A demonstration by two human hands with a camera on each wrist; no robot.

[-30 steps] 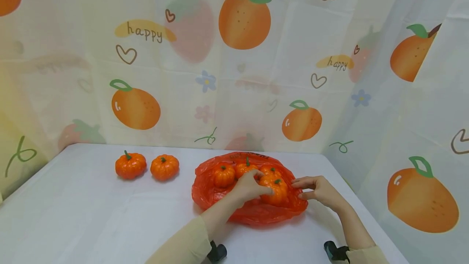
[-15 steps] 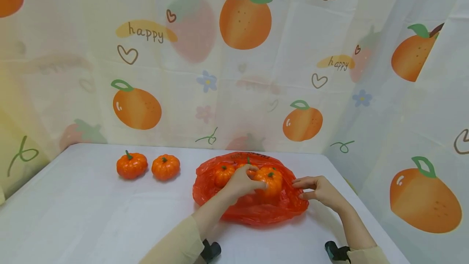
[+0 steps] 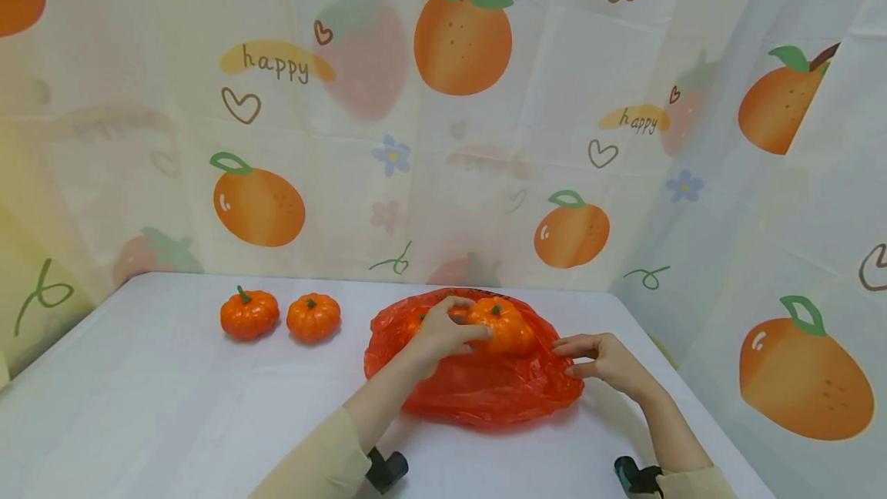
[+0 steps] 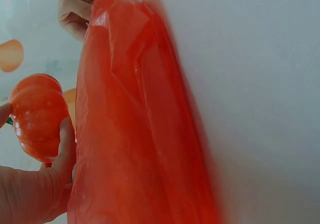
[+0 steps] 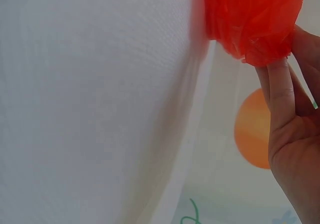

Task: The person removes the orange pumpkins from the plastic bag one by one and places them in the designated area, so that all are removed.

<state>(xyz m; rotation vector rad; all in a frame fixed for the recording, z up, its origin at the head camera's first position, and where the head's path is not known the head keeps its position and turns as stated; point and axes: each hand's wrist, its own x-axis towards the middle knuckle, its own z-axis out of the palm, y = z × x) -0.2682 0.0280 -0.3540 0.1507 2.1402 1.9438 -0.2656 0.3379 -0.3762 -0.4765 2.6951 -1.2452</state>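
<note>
In the head view, my left hand (image 3: 440, 331) grips a small orange pumpkin (image 3: 511, 327) with a green stem, thumb on the near side and fingers behind. The same pumpkin (image 4: 39, 116) appears between thumb and fingers in the left wrist view, above the bag's near side. Beneath it lies a red plastic bag (image 3: 478, 395), its mouth spread wide. Another pumpkin (image 3: 413, 323) shows partly inside, mostly covered by my left hand. At the bag's right edge, my right hand (image 3: 604, 358) pinches the plastic; the right wrist view shows its fingers (image 5: 282, 91) against the crumpled rim.
Two more orange pumpkins, one with a tall stem (image 3: 249, 315) and a rounder one (image 3: 313, 319), stand left of the bag on the white table (image 3: 159, 399). A fruit-printed curtain (image 3: 485, 175) hangs behind the table and along its right side.
My left hand has lifted the pumpkin from the bag's right front part, carrying it up and slightly left toward the back. The right hand stays at the bag's edge.
</note>
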